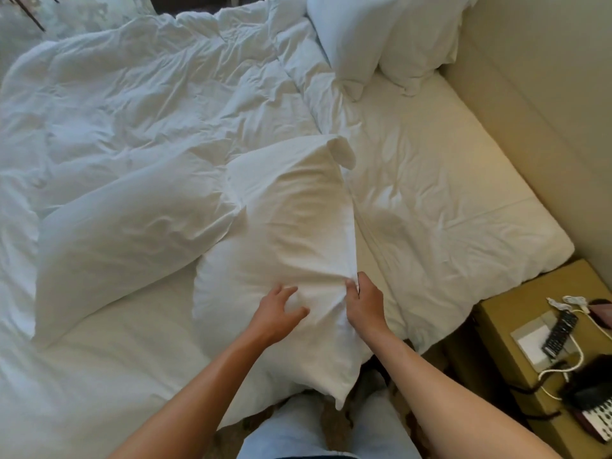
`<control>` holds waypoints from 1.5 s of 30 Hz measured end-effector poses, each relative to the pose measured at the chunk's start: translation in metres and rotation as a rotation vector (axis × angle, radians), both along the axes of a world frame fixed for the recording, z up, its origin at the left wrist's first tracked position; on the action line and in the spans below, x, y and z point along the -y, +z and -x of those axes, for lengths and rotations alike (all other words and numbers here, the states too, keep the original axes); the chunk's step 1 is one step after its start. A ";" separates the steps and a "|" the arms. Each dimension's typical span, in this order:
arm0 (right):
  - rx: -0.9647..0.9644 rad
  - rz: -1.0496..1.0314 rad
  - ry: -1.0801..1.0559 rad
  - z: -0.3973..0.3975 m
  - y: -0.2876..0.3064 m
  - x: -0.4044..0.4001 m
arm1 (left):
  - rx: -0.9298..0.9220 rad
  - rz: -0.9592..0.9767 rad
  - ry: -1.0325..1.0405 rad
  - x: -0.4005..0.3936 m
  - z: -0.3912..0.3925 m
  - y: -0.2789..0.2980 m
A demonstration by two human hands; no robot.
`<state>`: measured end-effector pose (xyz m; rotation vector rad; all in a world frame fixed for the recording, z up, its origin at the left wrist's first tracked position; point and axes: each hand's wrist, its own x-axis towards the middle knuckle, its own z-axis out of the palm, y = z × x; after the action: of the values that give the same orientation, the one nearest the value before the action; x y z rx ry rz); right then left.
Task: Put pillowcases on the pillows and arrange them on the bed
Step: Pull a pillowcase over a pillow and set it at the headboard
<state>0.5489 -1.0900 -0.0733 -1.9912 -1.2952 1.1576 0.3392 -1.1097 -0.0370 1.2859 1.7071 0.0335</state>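
Observation:
A white pillow (265, 339) lies at the bed's near edge, partly under a white pillowcase (298, 210) that stretches away from me over it. My right hand (362, 304) pinches the pillowcase's edge at the pillow's right side. My left hand (281, 313) rests on the pillow with fingers spread and lightly bent, pressing the fabric. A second white pillow (126, 236) lies to the left on the bed. Two more pillows (374, 31) lean at the headboard, far right.
A rumpled white duvet (149, 104) covers the bed's left and far side. The bare sheet (430, 193) shows on the right. A beige headboard wall (536, 104) runs along the right. A nightstand (516, 326) at lower right holds a remote, cables and a phone.

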 end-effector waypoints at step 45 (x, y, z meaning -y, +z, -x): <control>0.419 -0.385 -0.085 -0.302 0.154 -0.001 | -0.189 -0.758 -0.504 -0.172 -0.267 0.136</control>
<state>0.8514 -1.0885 0.0807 -2.0251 -1.4806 0.4138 0.6066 -0.9375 0.0993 2.3174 1.5186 0.2910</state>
